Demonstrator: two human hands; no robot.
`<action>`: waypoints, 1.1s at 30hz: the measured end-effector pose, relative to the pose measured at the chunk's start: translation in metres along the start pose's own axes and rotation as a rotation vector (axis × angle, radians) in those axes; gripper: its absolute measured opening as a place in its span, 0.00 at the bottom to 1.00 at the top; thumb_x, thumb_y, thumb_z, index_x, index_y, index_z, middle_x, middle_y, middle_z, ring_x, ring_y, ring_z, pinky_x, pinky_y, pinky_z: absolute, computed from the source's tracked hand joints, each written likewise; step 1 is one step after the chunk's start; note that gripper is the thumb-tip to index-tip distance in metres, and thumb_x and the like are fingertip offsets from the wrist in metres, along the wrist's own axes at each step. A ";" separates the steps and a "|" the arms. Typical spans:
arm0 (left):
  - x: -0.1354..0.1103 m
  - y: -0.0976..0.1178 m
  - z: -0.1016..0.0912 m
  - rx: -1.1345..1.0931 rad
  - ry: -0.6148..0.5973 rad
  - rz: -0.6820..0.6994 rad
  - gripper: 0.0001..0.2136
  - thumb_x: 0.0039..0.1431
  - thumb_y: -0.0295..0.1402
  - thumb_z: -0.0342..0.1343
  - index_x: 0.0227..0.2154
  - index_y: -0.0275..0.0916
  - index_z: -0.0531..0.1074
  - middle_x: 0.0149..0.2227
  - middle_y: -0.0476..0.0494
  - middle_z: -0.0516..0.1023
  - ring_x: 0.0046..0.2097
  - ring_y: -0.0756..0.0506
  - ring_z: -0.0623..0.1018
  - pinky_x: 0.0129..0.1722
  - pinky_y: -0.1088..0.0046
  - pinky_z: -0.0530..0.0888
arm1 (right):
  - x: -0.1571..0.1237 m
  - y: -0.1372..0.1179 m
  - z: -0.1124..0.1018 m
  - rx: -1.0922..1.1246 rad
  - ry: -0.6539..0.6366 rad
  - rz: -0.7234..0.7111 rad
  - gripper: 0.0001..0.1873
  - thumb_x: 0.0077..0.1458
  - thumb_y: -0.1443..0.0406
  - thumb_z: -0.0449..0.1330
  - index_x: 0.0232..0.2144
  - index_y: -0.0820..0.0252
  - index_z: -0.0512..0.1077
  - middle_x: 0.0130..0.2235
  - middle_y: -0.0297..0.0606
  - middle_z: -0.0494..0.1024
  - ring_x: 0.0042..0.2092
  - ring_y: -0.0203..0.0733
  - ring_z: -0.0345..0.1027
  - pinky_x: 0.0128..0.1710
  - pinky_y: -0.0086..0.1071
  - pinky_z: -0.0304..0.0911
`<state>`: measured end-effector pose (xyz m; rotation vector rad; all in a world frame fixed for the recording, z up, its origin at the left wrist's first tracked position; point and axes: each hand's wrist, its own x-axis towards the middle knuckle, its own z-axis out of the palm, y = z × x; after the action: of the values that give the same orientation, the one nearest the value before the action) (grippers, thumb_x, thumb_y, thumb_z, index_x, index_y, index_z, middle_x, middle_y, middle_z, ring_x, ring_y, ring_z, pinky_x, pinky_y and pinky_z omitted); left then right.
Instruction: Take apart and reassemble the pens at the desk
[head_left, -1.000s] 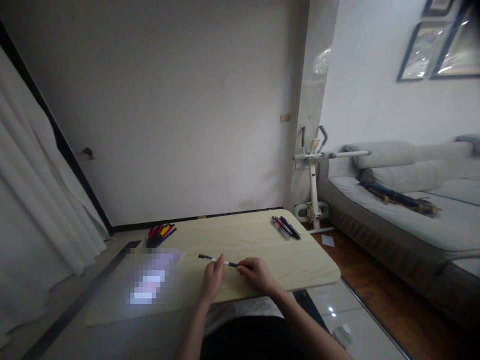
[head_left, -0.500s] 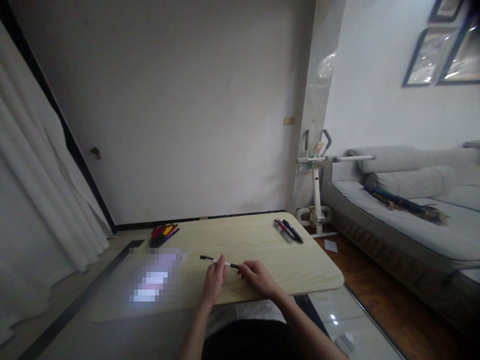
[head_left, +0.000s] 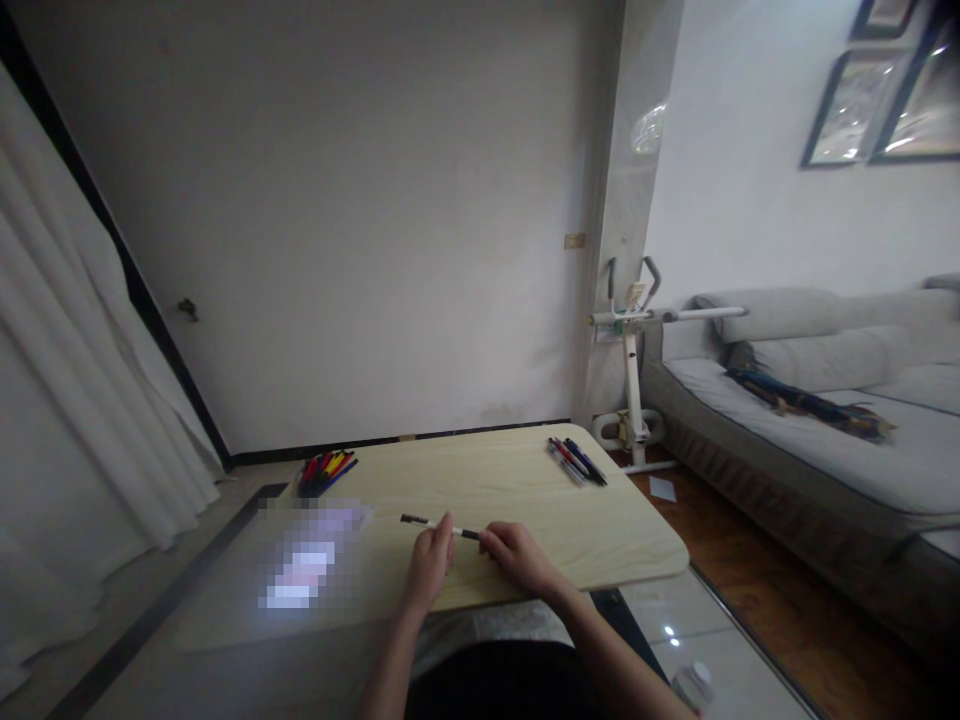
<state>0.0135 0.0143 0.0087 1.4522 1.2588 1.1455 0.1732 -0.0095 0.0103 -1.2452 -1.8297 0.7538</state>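
A black-and-white pen [head_left: 415,521] is held level above the near part of the pale wooden table [head_left: 457,470]. My left hand [head_left: 432,558] is closed around its middle, and the dark clipped end sticks out to the left. At the other end, my right hand [head_left: 517,553] pinches the dark tip part, hiding the very end. Several pens [head_left: 576,463], with dark, red and clear barrels, lie side by side at the table's far right. Toward the far left corner is a bunch of coloured pens [head_left: 326,472] in red, yellow, blue and black.
A pixelated bright area covers the table's left side. Beyond the table's right edge stand a white exercise machine [head_left: 634,370] and a grey sofa [head_left: 795,440]. A clear bottle [head_left: 694,685] is at the lower right, below table level. White curtains [head_left: 90,400] hang at left.
Both hands keep the same hold on the pen, with almost no movement. The view has shifted very slightly.
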 end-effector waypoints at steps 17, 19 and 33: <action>0.001 -0.004 0.000 0.053 0.001 -0.007 0.25 0.49 0.54 0.40 0.09 0.40 0.52 0.08 0.55 0.51 0.15 0.53 0.57 0.17 0.76 0.55 | 0.001 0.007 0.001 -0.021 0.006 -0.040 0.18 0.55 0.61 0.47 0.24 0.64 0.71 0.22 0.34 0.70 0.26 0.33 0.62 0.27 0.24 0.54; 0.002 -0.005 0.000 0.054 -0.005 -0.002 0.25 0.49 0.55 0.40 0.09 0.40 0.51 0.09 0.55 0.50 0.14 0.53 0.56 0.17 0.76 0.55 | 0.001 0.005 0.000 -0.017 0.007 -0.031 0.18 0.55 0.61 0.47 0.24 0.64 0.72 0.23 0.34 0.70 0.26 0.33 0.62 0.26 0.24 0.54; -0.001 -0.003 0.000 0.038 0.007 -0.002 0.24 0.50 0.52 0.41 0.09 0.40 0.52 0.09 0.55 0.51 0.15 0.53 0.57 0.18 0.76 0.56 | 0.000 0.000 -0.003 -0.007 0.016 -0.031 0.16 0.53 0.62 0.49 0.25 0.64 0.73 0.23 0.35 0.71 0.26 0.34 0.63 0.26 0.24 0.54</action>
<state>0.0124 0.0141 0.0054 1.4760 1.2927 1.1321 0.1754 -0.0090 0.0115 -1.2212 -1.8358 0.7188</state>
